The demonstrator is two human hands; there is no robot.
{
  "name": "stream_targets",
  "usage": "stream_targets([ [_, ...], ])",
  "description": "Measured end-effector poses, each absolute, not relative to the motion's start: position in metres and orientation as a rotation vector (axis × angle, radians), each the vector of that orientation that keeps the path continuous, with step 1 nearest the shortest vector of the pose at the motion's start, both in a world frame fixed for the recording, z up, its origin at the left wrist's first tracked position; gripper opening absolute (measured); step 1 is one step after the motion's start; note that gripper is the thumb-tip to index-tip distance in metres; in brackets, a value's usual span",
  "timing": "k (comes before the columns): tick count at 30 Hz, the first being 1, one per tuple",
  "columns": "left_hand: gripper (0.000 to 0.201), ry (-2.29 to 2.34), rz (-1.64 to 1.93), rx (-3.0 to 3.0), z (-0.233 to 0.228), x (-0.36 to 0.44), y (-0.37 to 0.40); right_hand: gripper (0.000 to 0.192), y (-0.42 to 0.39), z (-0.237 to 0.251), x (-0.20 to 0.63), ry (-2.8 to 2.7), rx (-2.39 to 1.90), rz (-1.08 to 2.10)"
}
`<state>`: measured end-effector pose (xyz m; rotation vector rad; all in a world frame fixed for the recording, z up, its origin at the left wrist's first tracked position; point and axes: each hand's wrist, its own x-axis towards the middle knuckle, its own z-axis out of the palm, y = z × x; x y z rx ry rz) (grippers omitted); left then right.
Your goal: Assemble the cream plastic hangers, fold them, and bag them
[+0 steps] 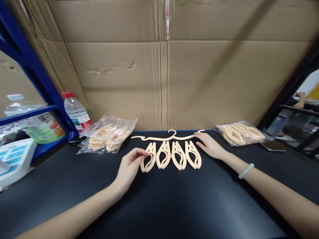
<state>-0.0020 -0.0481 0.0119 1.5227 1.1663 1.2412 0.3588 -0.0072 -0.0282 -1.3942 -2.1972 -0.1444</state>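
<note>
An unfolded cream plastic hanger (161, 138) lies along the back of the black table, its hook pointing away. In front of it, several folded hangers (163, 156) form a row. At the left end of that row is a folded hanger (151, 162), its upper left edge between the fingertips of my left hand (131, 164), which is curled in a pinch. My right hand (209, 144) rests at the unfolded hanger's right arm, fingertips touching it, fingers stretched and thumb apart.
Clear bags of folded hangers lie at the left (108, 134) and right (241, 132). A water bottle (77, 111) stands by the blue frame (37, 73). A cardboard wall (119, 76) closes off the back. A phone-like flat object (272, 146) lies beyond the right bag.
</note>
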Motion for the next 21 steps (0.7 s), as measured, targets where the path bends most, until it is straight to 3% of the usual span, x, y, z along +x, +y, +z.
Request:
stream_targets([
  [7,0.008,1.192,1.268,1.551,0.014,0.000,-0.050,0.042,-0.009,-0.025,0.360,-2.280,-1.477,-0.142],
  [12,0.008,1.172,1.300,1.579,0.010,-0.001,-0.050,0.029,-0.013,-0.018,0.359,-2.216,-1.551,-0.283],
  [21,0.009,1.110,1.292,1.635,0.011,-0.004,-0.055,0.018,-0.014,-0.016,0.358,-2.141,-1.477,-0.192],
])
